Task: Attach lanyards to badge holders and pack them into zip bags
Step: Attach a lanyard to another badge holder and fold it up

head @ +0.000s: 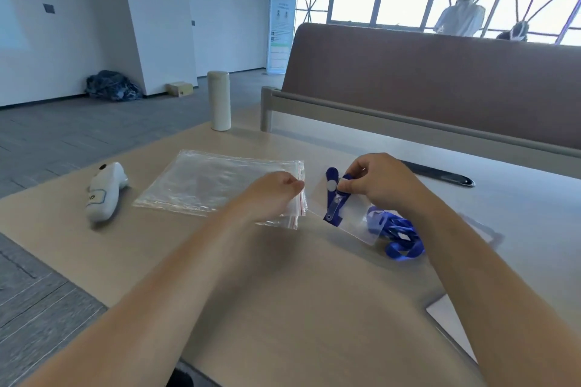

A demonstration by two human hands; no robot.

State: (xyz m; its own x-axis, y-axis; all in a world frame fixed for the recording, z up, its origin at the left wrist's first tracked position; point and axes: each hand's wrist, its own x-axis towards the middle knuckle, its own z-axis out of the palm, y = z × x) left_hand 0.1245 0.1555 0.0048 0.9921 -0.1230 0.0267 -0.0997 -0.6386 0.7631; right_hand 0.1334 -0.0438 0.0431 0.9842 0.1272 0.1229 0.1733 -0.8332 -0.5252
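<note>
A stack of clear zip bags [207, 182] with red seal lines lies flat on the beige table [283, 286]. My left hand [270, 195] rests over the stack's right edge, fingers curled and pinching at the zip end of a bag. Right of it lies a clear badge holder [349, 214] with a blue lanyard clip [333, 198] on top. My right hand [380, 182] pinches the clip's upper end with thumb and fingers. The blue lanyard strap [399, 236] is bunched on the table at the holder's right.
A white handheld device [105, 192] lies at the table's left. A tall white bottle [219, 100] stands at the far edge. A brown partition [440, 88] rises behind the table. A dark cable slot [440, 174] sits at the right, a white sheet [449, 320] at the near right.
</note>
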